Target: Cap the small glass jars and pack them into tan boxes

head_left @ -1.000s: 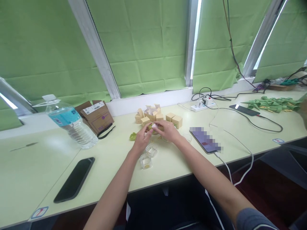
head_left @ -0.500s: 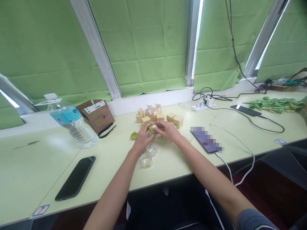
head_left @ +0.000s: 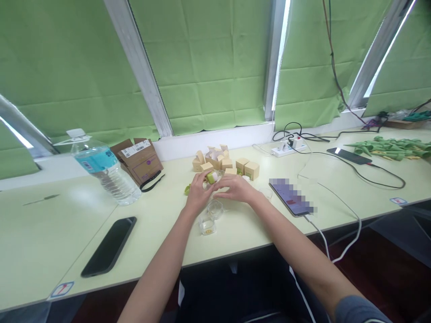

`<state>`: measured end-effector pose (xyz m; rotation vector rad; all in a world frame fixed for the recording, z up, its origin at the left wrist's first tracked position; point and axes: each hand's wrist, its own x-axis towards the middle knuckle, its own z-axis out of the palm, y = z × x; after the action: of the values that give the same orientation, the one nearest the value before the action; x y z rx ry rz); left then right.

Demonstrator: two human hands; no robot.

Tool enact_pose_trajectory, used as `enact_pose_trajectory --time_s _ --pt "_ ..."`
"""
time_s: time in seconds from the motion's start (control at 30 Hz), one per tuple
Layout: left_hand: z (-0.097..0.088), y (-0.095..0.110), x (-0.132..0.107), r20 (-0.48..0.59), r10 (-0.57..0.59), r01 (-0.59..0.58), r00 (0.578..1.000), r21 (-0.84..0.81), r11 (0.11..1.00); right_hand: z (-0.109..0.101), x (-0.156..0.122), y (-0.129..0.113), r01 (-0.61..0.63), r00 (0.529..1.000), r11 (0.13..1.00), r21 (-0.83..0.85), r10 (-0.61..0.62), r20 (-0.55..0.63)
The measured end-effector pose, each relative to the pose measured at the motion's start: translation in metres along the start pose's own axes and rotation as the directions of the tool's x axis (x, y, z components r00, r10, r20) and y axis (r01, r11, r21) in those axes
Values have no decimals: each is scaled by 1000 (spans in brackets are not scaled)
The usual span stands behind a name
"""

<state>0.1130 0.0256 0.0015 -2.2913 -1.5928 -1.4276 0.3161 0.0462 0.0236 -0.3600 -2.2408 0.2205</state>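
Observation:
My left hand (head_left: 199, 189) is closed, with a small green and pale pink piece (head_left: 212, 177) between thumb and fingers; its exact kind is too small to tell. My right hand (head_left: 235, 187) is just to the right, its fingers stretched out and apart over the table, gripping nothing that I can see. Below the hands stand two small clear plastic containers (head_left: 208, 225), the nearer one with a yellow mark. A green piece (head_left: 187, 189) lies left of my left hand, partly hidden by it. Behind the hands are several small tan cardboard boxes (head_left: 252, 170).
To the left are a large water bottle (head_left: 117, 179), a brown carton (head_left: 141, 162) and a black phone (head_left: 109, 246). Right of my arm lies a charging phone (head_left: 290, 198). A power strip (head_left: 288, 148), another phone (head_left: 349, 155) and green cone-like pieces (head_left: 390, 148) are farther back.
My right hand has come off the green and pale pink piece and its fingers have straightened. The piece stays in my left hand. The view has shifted slightly.

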Motion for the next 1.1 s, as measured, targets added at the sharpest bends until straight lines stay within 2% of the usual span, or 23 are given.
enact_pose_trajectory --time_s 0.17,0.4,0.73,0.97,1.1 --pt "-1 -2 1 1 -43 43 999 3 999 -3 2 -8 -18 985 1000 7 16 169" --pt "-3 4 2 -19 -49 49 999 10 999 -8 3 -10 -16 962 1000 -14 20 272" --pt "0 -2 0 -23 -49 49 999 10 999 -9 -2 3 -148 954 977 -155 183 237" --pt "-1 0 1 -31 -66 67 997 28 997 -8 -1 5 -82 967 990 -118 108 231" --pt "-2 2 1 -33 -86 87 996 33 996 -3 1 -3 -58 961 971 -231 117 251"
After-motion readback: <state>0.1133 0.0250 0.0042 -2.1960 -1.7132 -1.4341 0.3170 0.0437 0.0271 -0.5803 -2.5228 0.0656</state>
